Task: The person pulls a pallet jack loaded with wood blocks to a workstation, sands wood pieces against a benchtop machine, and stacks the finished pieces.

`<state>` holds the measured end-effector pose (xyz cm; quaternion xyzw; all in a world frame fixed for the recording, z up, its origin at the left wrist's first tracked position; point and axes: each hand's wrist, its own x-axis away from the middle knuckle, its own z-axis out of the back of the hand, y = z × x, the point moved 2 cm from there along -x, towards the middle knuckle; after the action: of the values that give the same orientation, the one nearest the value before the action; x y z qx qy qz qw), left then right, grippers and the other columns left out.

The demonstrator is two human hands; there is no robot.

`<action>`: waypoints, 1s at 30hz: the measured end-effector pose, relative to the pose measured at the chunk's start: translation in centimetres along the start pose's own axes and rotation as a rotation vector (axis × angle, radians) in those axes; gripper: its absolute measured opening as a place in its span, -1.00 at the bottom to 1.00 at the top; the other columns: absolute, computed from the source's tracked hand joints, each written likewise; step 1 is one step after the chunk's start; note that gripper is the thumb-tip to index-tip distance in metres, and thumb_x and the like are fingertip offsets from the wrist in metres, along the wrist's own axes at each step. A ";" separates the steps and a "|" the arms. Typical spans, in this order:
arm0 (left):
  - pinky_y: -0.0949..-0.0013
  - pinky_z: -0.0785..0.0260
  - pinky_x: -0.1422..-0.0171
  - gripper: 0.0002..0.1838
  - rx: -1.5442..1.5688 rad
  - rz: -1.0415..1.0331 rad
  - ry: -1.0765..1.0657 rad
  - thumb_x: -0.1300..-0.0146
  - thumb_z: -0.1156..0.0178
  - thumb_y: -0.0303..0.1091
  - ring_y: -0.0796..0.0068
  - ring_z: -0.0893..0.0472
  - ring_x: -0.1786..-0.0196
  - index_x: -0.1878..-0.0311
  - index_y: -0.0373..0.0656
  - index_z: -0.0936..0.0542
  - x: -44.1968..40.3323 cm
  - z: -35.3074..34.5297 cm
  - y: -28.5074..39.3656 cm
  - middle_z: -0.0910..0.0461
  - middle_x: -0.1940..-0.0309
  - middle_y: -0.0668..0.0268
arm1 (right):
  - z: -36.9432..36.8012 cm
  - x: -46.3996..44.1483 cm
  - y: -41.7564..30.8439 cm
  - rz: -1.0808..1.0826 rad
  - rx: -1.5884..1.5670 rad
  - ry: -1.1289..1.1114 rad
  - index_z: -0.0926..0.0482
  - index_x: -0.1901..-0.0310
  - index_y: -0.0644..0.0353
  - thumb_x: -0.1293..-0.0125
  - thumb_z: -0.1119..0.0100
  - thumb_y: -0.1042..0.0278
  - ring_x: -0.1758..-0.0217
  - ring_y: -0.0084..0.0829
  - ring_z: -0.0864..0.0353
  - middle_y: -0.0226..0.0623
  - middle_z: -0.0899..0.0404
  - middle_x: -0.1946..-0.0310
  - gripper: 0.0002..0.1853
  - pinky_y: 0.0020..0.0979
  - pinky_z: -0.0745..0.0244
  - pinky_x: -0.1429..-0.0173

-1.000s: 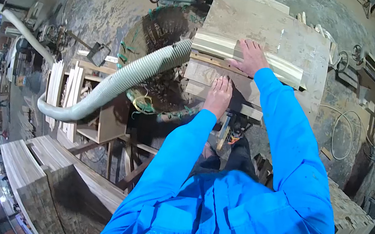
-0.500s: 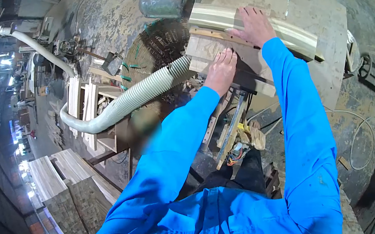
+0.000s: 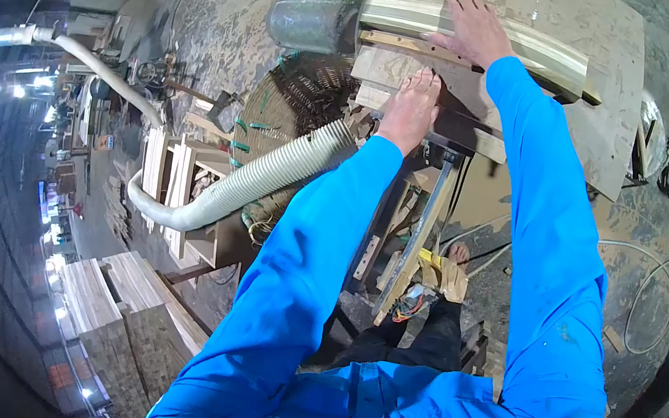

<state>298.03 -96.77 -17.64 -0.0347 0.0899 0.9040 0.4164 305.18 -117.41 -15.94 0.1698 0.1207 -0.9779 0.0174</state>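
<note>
Under the right hand point(image 3: 476, 33), timber point(image 3: 549, 57) is part-hidden.

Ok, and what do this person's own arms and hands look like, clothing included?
Both arms are in long, bright blue sleeves, creased and reaching the wrists. The right sleeve has a small mark near the elbow. The left hand and right hand wear no gloves.
</note>
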 end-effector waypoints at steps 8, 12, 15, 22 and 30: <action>0.01 -0.27 -0.63 -0.37 -0.084 0.000 0.003 -0.34 -0.33 -0.27 -0.07 -0.43 -0.53 -0.41 -0.35 -0.45 6.1 -0.5 0.9 -0.47 -0.42 -0.12 | 2.4 4.2 -4.3 0.038 -0.063 -0.032 -0.51 -0.38 0.29 -0.30 -0.34 -0.40 -0.43 0.01 -0.50 0.01 -0.56 -0.30 -0.09 0.01 -0.37 -0.53; 0.06 -0.25 -0.67 -0.39 -0.198 0.004 -0.062 -0.30 -0.24 -0.27 0.01 -0.41 -0.57 -0.37 -0.40 -0.48 10.7 0.2 2.1 -0.48 -0.44 -0.07 | 2.7 7.5 -8.0 0.030 -0.025 -0.029 -0.49 -0.41 0.28 -0.29 -0.36 -0.35 -0.39 0.04 -0.53 0.05 -0.59 -0.26 -0.10 -0.02 -0.36 -0.52; 0.00 -0.21 -0.69 -0.46 -0.218 0.004 -0.017 -0.44 -0.05 -0.31 0.01 -0.45 -0.54 -0.41 -0.38 -0.48 15.1 0.4 3.0 -0.47 -0.48 -0.10 | 2.9 10.4 -10.8 0.040 -0.048 -0.019 -0.46 -0.43 0.28 -0.29 -0.38 -0.31 -0.40 0.04 -0.51 0.04 -0.56 -0.29 -0.10 -0.01 -0.35 -0.52; -0.04 -0.19 -0.70 -0.47 -0.015 0.123 0.048 -0.43 -0.05 -0.34 -0.06 -0.43 -0.56 -0.38 -0.43 -0.51 24.4 1.1 4.8 -0.47 -0.47 -0.14 | 3.3 16.9 -17.6 0.040 0.000 -0.061 -0.44 -0.43 0.28 -0.29 -0.41 -0.19 -0.41 0.09 -0.47 0.05 -0.53 -0.32 -0.14 0.02 -0.34 -0.51; -0.05 -0.28 -0.63 -0.48 -0.055 0.204 0.178 -0.44 -0.09 -0.28 0.04 -0.50 -0.51 -0.36 -0.38 -0.58 32.7 0.7 6.9 -0.54 -0.43 -0.03 | 3.2 23.0 -23.2 0.046 0.068 -0.122 -0.39 -0.50 0.28 -0.30 -0.39 -0.27 -0.43 0.14 -0.45 0.09 -0.45 -0.40 -0.07 0.10 -0.33 -0.48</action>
<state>271.53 -76.59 -20.49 -0.1168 0.1046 0.9371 0.3118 280.77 -95.54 -15.43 0.1129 0.0821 -0.9893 0.0417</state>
